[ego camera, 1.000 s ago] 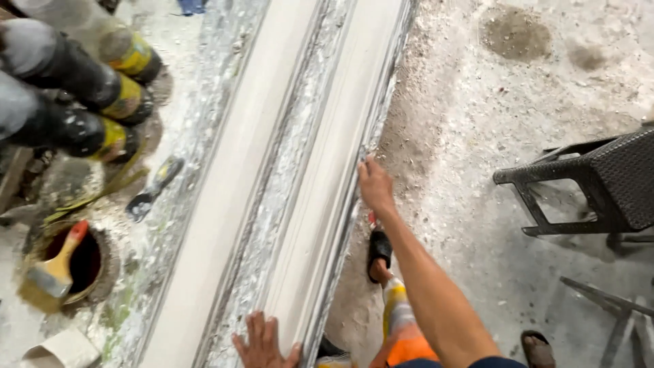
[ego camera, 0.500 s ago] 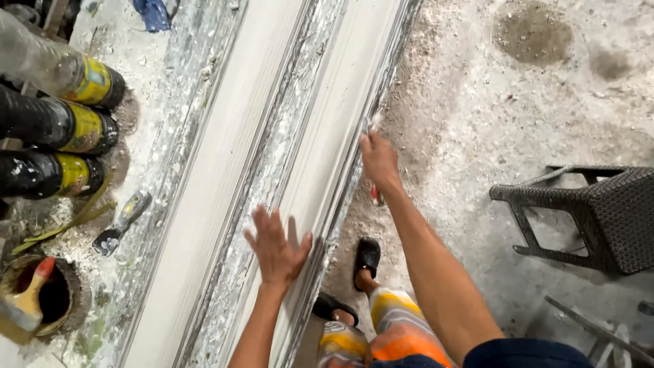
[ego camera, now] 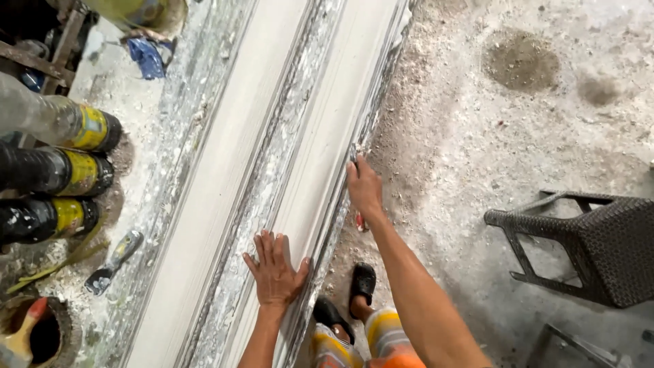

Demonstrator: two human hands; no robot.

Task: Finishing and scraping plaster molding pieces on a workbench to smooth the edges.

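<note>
Two bare hands rest on a long white plaster moulding (ego camera: 320, 157) lying on the spattered workbench (ego camera: 197, 136).
Left hand (ego camera: 276, 269) lies flat, fingers spread, palm pressed down; right hand (ego camera: 364, 187), arm outstretched, curls its fingers over the moulding's outer edge.

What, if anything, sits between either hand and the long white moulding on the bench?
Nothing visible. The left hand lies flat on the long white moulding, palm down, and the right hand grips its outer edge. Both touch it directly; the scraper and bottles lie off to the side.
</note>
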